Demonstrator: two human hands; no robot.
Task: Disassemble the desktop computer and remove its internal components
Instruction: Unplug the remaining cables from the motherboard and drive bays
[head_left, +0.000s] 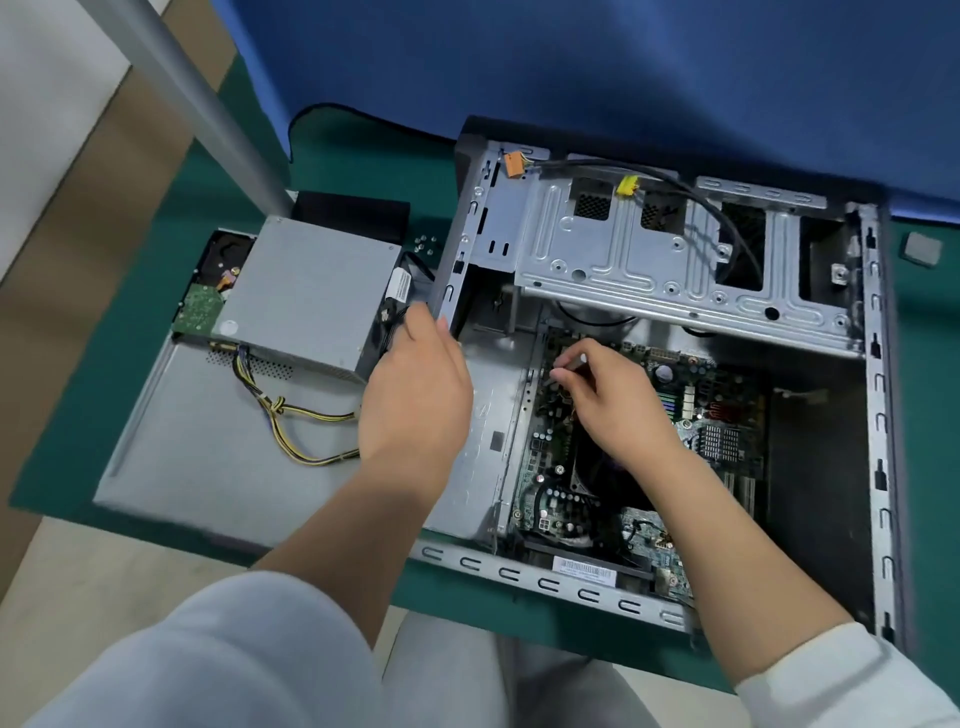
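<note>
The open desktop case (878, 415) lies on its side on a green mat. Inside are the green motherboard (722, 410) and, above it, a grey metal drive cage (670, 270). My left hand (415, 389) grips the case's left wall (457, 249) at its lower end. Over the motherboard's upper left part, my right hand (608, 400) pinches a thin metal tool (558, 373) whose tip points down at the board. What the tip touches is hidden. The removed grey power supply (306, 296) sits to the left on the detached side panel (208, 441).
A hard drive (208, 296) lies partly under the power supply, and a black drive (353, 213) lies behind it. Several loose screws (426, 244) sit beside the case. Cables with orange (513, 165) and yellow (627, 186) plugs cross the cage. A grey post (208, 104) stands at left.
</note>
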